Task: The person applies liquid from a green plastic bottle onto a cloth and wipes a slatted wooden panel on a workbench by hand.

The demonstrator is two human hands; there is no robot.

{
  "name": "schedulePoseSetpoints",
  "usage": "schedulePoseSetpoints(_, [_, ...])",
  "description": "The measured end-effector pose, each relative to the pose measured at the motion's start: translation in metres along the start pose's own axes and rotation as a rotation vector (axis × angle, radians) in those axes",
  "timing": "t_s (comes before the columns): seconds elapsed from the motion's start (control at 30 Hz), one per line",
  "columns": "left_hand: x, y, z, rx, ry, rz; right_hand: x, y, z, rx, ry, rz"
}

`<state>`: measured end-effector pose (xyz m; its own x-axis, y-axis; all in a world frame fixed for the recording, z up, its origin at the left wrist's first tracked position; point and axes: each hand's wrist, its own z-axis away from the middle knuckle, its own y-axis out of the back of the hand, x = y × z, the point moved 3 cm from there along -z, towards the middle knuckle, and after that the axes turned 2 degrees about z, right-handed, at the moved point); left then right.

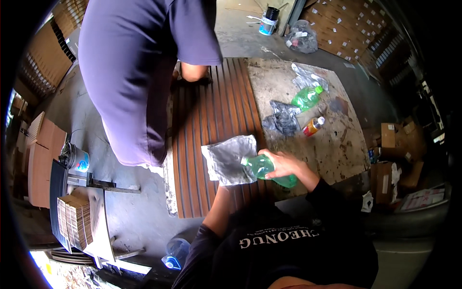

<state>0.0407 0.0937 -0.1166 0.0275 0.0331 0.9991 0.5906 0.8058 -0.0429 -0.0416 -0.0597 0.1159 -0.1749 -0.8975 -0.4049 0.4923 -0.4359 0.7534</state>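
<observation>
My right hand (284,164) is closed around a green plastic bottle (260,166). The bottle lies tilted, its neck pointing left over a grey cloth (228,156). The cloth is spread across my left hand (224,190), which comes up from below; its fingers are hidden under the fabric. Whether liquid leaves the bottle is too small to tell. Beneath both hands is a brown slatted wooden panel (207,108) with dark grooves, lying on a stained worktable (337,149).
Right of the panel lie a dark grey rag (283,118), another green bottle (307,98), a small bottle with a red-yellow label (314,126) and a pale rag (308,77). A person in purple (139,72) leans over the panel's far left. Stacked cardboard (74,219) stands left.
</observation>
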Motion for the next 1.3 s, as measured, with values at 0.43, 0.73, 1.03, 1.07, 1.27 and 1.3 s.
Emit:
schedulePoseSetpoints(0.43, [0.105, 0.033, -0.035, 0.028, -0.076, 1.217, 0.109, -0.026, 0.013, 1.046, 0.174, -0.680])
schedulePoseSetpoints(0.73, [0.113, 0.089, -0.057, 0.196, 0.029, -1.114, 0.183, -0.093, 0.022, 1.431, -0.254, -0.683])
schedulePoseSetpoints(1.03, [0.118, 0.068, -0.058, 0.102, 0.217, -1.388, 0.034, -0.120, -0.014, 1.121, 0.015, -0.391])
schedulePoseSetpoints(1.07, [0.114, 0.069, -0.056, 0.092, 0.225, -1.394, 0.032, -0.094, -0.042, 1.088, 0.000, -0.497])
schedulePoseSetpoints(1.27, [0.107, 0.103, -0.120, 0.208, 0.080, -1.370, 0.047, -0.081, -0.101, 0.811, -0.284, -0.028])
schedulePoseSetpoints(1.3, [0.108, 0.115, -0.135, 0.321, 0.029, -1.377, 0.044, -0.082, -0.103, 0.801, -0.276, -0.027])
